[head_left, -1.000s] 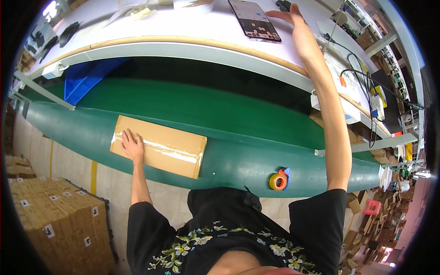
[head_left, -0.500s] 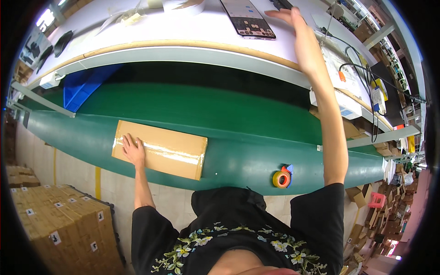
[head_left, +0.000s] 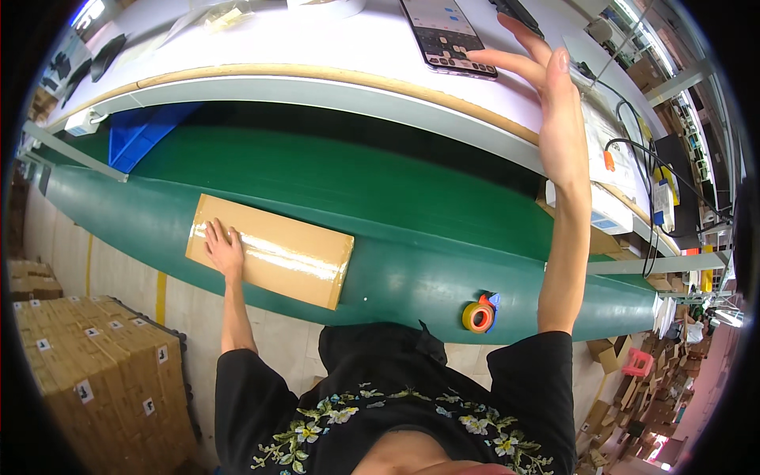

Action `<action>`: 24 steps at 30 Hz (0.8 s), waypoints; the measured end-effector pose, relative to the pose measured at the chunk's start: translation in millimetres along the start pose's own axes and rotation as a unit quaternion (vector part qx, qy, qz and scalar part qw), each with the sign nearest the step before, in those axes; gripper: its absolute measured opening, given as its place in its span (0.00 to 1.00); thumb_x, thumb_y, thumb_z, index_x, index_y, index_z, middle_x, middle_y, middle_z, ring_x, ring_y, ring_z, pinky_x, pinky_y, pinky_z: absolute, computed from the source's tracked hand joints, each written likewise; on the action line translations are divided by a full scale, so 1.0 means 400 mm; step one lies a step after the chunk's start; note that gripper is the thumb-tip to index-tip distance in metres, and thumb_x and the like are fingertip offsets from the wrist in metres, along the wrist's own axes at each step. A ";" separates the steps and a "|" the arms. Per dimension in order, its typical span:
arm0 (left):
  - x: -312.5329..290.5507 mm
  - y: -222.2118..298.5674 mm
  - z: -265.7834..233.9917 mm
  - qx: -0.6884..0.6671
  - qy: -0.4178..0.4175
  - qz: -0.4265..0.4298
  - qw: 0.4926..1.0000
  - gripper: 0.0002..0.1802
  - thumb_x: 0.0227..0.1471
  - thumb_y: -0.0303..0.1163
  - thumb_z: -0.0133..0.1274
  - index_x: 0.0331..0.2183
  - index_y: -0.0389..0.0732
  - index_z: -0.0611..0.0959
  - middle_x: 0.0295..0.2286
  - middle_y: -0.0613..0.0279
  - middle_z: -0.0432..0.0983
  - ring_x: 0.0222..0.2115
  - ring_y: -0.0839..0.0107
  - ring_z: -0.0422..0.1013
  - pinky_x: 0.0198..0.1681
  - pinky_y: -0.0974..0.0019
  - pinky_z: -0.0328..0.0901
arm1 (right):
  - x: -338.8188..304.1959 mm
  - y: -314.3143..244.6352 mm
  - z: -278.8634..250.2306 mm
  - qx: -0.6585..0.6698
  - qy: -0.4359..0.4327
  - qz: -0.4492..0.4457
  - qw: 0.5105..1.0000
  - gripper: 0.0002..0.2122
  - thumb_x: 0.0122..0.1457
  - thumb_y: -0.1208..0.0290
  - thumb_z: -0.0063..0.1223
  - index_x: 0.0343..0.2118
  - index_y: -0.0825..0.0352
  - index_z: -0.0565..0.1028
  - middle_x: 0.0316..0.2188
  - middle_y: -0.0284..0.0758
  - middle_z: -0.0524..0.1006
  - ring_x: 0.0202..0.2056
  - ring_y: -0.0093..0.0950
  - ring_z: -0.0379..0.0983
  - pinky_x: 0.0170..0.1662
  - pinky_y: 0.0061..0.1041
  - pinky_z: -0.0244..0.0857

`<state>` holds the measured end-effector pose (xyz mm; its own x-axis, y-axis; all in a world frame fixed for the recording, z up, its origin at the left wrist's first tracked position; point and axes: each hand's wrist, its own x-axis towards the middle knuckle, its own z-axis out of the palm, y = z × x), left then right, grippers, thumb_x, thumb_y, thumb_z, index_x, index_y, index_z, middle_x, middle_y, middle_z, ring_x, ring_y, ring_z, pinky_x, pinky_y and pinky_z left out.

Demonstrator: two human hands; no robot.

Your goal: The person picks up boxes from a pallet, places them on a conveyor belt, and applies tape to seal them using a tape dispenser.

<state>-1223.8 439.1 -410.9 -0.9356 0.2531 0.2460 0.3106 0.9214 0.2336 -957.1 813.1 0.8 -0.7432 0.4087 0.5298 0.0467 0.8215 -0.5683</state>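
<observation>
A flat cardboard box [head_left: 289,252] lies on the green belt, with shiny clear tape along its middle. Flat on its left end rests my left hand [head_left: 225,250], fingers spread. My right hand [head_left: 554,111] is stretched out over the white bench, holding nothing, its fingers apart. One fingertip is at the lower right of a smartphone [head_left: 447,39] whose screen is lit; whether it touches the glass I cannot tell. Beyond that hand is a dark, slim object [head_left: 518,14], partly cut off by the picture's edge. A tape dispenser [head_left: 480,313] with a yellow roll sits on the belt's near edge.
The white bench [head_left: 317,49] runs above the far side of the green belt [head_left: 404,277]. Black cables [head_left: 645,150] hang at its right end. A blue plastic piece [head_left: 142,138] is under the bench at left. Stacked cartons [head_left: 87,356] stand on the floor at lower left.
My right hand has shifted so that a finger reaches the phone's lower right corner. My left hand stays on the box. The whole view has shifted slightly.
</observation>
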 end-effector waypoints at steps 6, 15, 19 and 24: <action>0.005 0.010 -0.002 -0.005 -0.002 -0.001 1.000 0.31 0.56 0.47 0.38 0.57 0.44 0.62 0.59 0.55 0.51 0.60 0.61 0.48 0.61 0.54 0.41 | 0.000 0.026 0.005 0.008 0.002 0.020 1.000 0.37 0.63 0.47 0.10 0.36 0.67 0.80 0.56 0.37 0.65 0.55 0.38 0.61 0.61 0.34 0.46; -0.002 0.006 -0.002 -0.005 -0.011 -0.010 1.000 0.31 0.56 0.47 0.39 0.58 0.45 0.62 0.59 0.56 0.51 0.60 0.61 0.48 0.61 0.54 0.41 | -0.004 0.032 0.005 -0.026 0.009 0.007 1.000 0.36 0.64 0.49 0.10 0.35 0.68 0.79 0.55 0.37 0.66 0.53 0.38 0.63 0.60 0.33 0.46; -0.001 0.009 -0.007 0.000 -0.013 -0.014 1.000 0.30 0.56 0.46 0.39 0.58 0.45 0.62 0.59 0.56 0.51 0.60 0.62 0.48 0.61 0.55 0.41 | -0.007 0.034 0.009 0.021 0.025 0.006 0.999 0.32 0.64 0.52 0.17 0.34 0.66 0.80 0.53 0.43 0.67 0.54 0.42 0.60 0.59 0.33 0.48; -0.004 0.018 -0.015 0.000 -0.009 -0.010 1.000 0.30 0.55 0.45 0.40 0.57 0.44 0.62 0.59 0.56 0.51 0.60 0.62 0.49 0.61 0.55 0.42 | -0.016 0.026 0.007 0.007 0.033 0.003 0.999 0.32 0.64 0.54 0.16 0.34 0.66 0.80 0.52 0.43 0.68 0.54 0.42 0.59 0.59 0.34 0.47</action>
<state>-1219.0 443.7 -403.9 -0.9449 0.2392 0.2234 0.2909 0.9266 0.2383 -953.8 818.0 -10.5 -0.6979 0.4388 0.5661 0.0413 0.8138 -0.5797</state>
